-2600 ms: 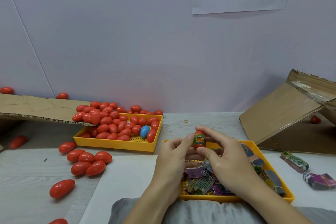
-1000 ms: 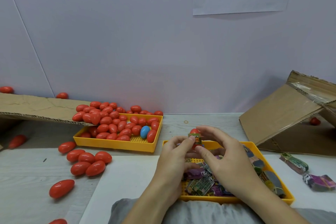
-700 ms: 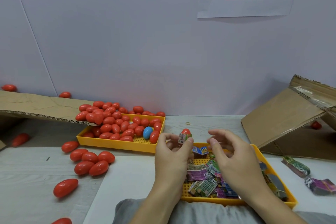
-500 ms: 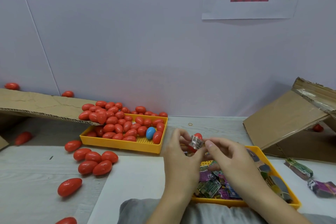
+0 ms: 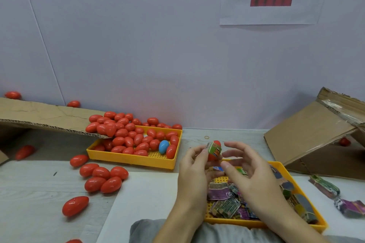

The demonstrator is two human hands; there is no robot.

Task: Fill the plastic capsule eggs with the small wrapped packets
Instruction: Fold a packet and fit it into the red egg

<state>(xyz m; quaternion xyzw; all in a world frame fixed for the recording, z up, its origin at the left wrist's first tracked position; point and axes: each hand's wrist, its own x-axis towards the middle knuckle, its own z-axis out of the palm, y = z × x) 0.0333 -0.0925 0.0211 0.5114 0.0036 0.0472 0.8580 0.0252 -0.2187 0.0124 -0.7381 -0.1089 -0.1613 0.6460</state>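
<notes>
My left hand pinches a red capsule egg wrapped in a green printed band, held upright above the table. My right hand hovers just right of the egg with fingers loosely curved and apart from it, holding nothing. Below both hands a yellow tray holds several small wrapped packets in green and purple. A second yellow tray to the left is heaped with red eggs and one blue egg.
Loose red eggs lie on the table left of the white sheet. A cardboard flap overhangs the egg tray; a tilted cardboard box stands at right. Bundled packets lie at far right.
The right hand has let go of the egg and drawn slightly right. The left hand has turned the egg so its green printed band faces me. The view has tilted.
</notes>
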